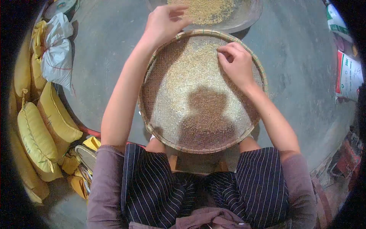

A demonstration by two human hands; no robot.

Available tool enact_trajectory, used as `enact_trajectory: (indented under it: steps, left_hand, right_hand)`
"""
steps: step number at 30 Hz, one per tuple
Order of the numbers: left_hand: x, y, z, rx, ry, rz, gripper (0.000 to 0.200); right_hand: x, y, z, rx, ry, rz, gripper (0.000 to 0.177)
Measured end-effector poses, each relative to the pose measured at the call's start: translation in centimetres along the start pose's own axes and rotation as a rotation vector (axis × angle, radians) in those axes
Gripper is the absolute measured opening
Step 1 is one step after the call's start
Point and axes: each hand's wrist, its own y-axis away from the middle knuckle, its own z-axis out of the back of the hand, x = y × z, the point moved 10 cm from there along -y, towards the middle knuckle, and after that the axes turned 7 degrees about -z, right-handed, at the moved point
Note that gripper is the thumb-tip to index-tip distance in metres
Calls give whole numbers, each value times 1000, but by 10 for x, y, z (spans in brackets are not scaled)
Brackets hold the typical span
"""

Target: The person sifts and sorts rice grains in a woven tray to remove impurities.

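A round woven winnowing tray (154, 101) with a bound rim rests across my lower legs, and a layer of pale unhusked grain (190, 72) covers much of it. Over the tray's upper right part, my right hand (237, 63) is closed in a pinch just above the grain; whatever lies between its fingertips is too small to make out. My left hand (167, 22) is raised past the far left rim, fingers apart and nothing visible in it. It is nearest to a wide shallow basin (249, 17) holding more grain (207, 9).
Several full yellow sacks (36, 131) line the left side, with a tied white plastic bag (57, 49) farther back. Printed bags (349, 76) stand at the right edge. Grey floor (301, 76) surrounds the tray. My head's shadow falls on the grain.
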Motion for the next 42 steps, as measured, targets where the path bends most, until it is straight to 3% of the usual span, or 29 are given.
enact_trajectory:
  steps: [7,10,12,14,15,16,17,18,19,20,21,23,24,26,29,32,39,42]
  left_hand:
    - [7,41,10,39,-236,206,20]
    - [5,56,29,-125,-183,133,24]
    - [-8,75,51,-284,74,43,26]
    - [-40,99,62,-161,787,118,28]
    - [-93,110,73,-41,1154,-76,27]
    - [-96,142,92,74,1435,-20,28]
    - [-177,138,96,274,1678,-429,33]
    - [-214,147,110,501,1708,-662,43]
    - [-236,155,111,642,1760,-464,30]
    - [-252,170,108,778,1797,-259,37]
    - [-251,170,108,769,1789,-254,37]
    - [-260,170,129,668,1740,-598,41]
    - [-263,176,126,662,1733,-594,41]
    - [-248,179,138,263,1763,-567,37]
    - [-244,187,142,194,1645,-510,39]
    - [-246,170,121,333,1852,-359,45]
    - [-246,169,130,241,1864,-433,54]
    - [-243,162,117,327,1928,-319,53]
  right_hand:
    - [1,1,1,6,-5,33,12]
    - [-2,2,1,18,-1,19,12]
    - [-1,3,2,10,-1,38,12]
    - [-2,2,3,20,-33,5,12]
    - [-3,2,1,35,-67,-27,11]
    - [-1,2,1,36,-73,-29,11]
    - [0,2,2,37,-56,-24,11]
    - [0,3,1,43,-38,-16,11]
    - [0,2,0,41,-39,-17,11]
    - [1,2,-1,48,-46,-10,11]
    - [2,3,-1,41,-33,-4,11]
    - [3,3,-1,35,-32,-17,11]
    - [3,1,-2,39,-40,-12,11]
    - [2,1,-2,30,-21,11,12]
    - [5,-1,-2,33,-12,24,13]
    - [5,-2,-2,47,-1,10,14]
    - [4,0,-1,52,4,32,14]
    - [2,1,-3,55,0,29,14]
